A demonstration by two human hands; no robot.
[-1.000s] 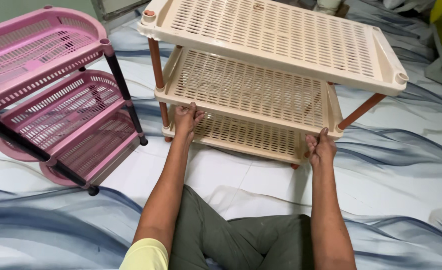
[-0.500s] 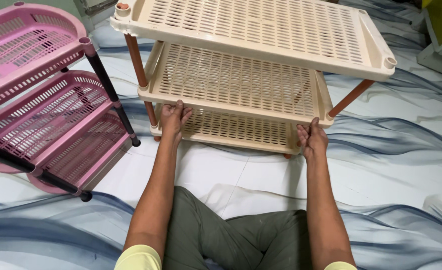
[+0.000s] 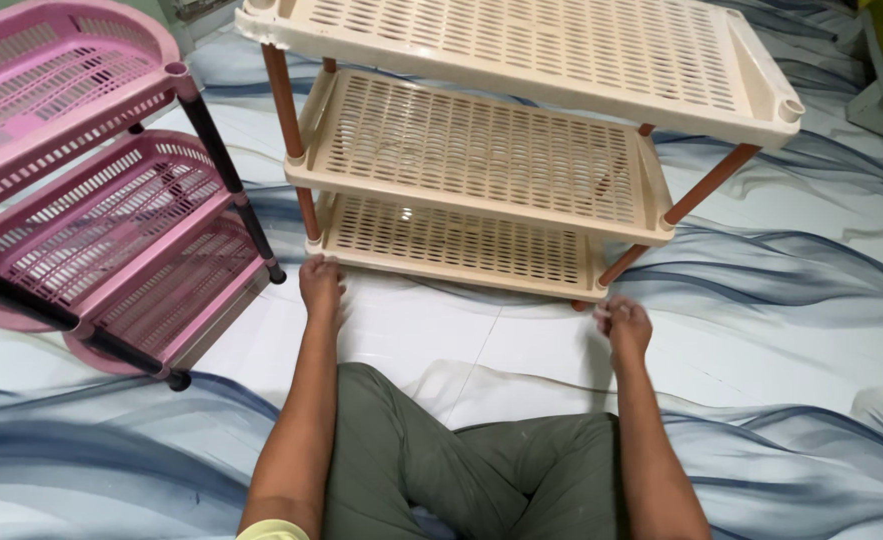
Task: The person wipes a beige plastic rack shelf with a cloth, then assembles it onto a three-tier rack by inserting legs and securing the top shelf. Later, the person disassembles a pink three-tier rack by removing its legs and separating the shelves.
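A cream plastic three-tier rack (image 3: 481, 160) with brown poles stands on the floor in front of me. My left hand (image 3: 319, 282) is just off the near left corner of its bottom shelf, fingers curled, holding nothing that I can see. Near the front right leg hovers my right hand (image 3: 623, 322), blurred and loosely closed, a little clear of the shelf edge. My legs in green trousers (image 3: 461, 470) are folded below.
A pink three-tier rack (image 3: 81, 190) with black poles stands tilted at the left, close to the cream rack's left side. The floor (image 3: 791, 300) is white tile with blue-grey wave patterns. A pale object sits at the far right edge.
Both hands have come off the bottom shelf's front edge and drawn back toward me. The view has shifted so the cream rack sits a little farther right.
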